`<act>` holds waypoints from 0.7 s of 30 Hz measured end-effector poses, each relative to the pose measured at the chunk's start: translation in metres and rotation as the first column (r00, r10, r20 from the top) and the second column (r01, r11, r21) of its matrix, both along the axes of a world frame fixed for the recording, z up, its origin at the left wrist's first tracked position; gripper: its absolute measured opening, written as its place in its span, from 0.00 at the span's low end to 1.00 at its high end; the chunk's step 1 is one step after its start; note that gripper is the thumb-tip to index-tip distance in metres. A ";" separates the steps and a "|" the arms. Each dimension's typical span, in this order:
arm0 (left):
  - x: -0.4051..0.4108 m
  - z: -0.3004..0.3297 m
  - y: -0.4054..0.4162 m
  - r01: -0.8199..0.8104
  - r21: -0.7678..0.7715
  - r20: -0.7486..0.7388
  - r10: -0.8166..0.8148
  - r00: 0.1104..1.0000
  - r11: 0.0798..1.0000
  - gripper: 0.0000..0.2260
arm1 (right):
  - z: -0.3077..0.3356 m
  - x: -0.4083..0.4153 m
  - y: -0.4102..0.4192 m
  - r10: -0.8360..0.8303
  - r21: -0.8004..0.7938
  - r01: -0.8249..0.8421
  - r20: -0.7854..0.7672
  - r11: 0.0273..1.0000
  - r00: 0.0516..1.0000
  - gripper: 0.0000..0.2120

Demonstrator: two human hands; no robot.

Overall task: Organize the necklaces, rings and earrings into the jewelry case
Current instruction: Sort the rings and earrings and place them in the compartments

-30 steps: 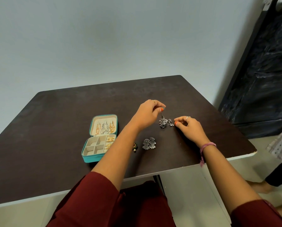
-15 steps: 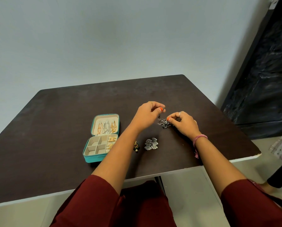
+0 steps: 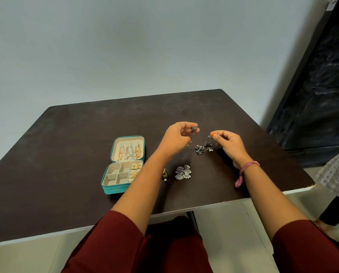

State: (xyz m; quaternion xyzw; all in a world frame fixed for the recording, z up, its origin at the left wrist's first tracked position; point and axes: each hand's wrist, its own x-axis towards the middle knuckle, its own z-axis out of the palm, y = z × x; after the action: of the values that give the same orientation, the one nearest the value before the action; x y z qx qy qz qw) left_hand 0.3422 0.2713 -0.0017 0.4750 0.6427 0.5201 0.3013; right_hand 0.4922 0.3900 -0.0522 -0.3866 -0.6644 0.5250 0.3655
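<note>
Closest on the dark table [image 3: 46, 174] sits the teal jewelry case [image 3: 123, 164], its lid up, with gold bits in its right slots and chains on the lid. Just right of it lie a small green earring [image 3: 165, 174] and two silver fan earrings [image 3: 183, 172]. Farther back, the left hand [image 3: 176, 137] pinches a little silver earring [image 3: 194, 128] (a round flowery one). The right hand [image 3: 230, 143] pinches a dangly silver cluster [image 3: 204, 147] by its top
</note>
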 end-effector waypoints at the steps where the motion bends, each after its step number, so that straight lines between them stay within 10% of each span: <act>1: 0.000 0.000 0.000 0.003 0.003 0.001 -0.003 1.000 1.000 0.22 | 0.002 0.000 0.000 -0.004 -0.002 0.004 0.001 1.000 1.000 0.04; 21: 0.000 0.016 -0.015 -0.027 0.060 0.266 0.010 0.964 0.998 0.22 | 0.077 -0.004 -0.024 0.226 -0.208 -0.244 -0.103 0.947 0.969 0.03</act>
State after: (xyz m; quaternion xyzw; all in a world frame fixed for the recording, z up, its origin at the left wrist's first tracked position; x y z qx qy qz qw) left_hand 0.3426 0.2563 0.0143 0.4041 0.5843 0.6018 0.3648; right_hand 0.4881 0.3665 0.0246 -0.3219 -0.6290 0.6495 0.2810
